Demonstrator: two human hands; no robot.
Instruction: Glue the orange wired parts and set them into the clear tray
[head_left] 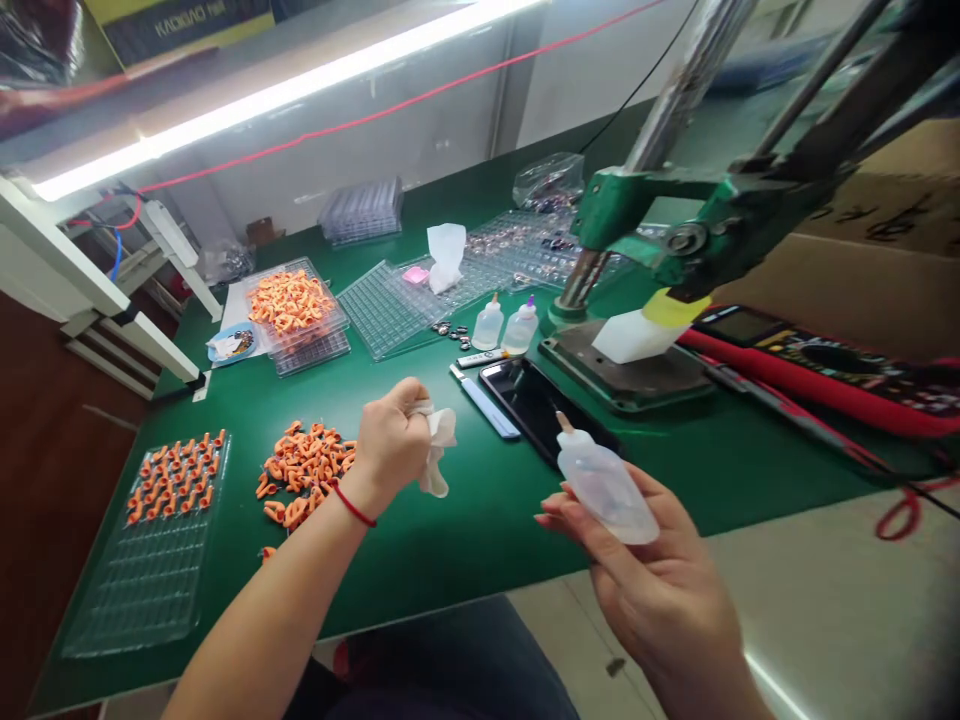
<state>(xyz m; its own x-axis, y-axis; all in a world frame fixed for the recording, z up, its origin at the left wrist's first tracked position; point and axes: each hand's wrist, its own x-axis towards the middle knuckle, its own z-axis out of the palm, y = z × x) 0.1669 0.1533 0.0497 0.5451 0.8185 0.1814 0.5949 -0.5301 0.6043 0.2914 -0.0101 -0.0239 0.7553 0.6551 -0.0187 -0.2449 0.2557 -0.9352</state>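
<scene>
My right hand (660, 580) holds a small clear squeeze bottle (604, 485) with a tan nozzle pointing up and to the left, over the front edge of the green table (465, 540). My left hand (394, 435) is closed around a crumpled white cloth (437, 455), raised just right of a loose pile of small orange parts (304, 470). The two hands are apart, the cloth a short way left of the bottle's tip.
A clear grid tray (161, 530) partly filled with orange parts lies front left. Two more bottles (504, 325), a phone (532, 395), a blue-handled tool (486, 405) and a green hand press (660, 250) stand behind. More trays and a multimeter (810, 360) sit further back and right.
</scene>
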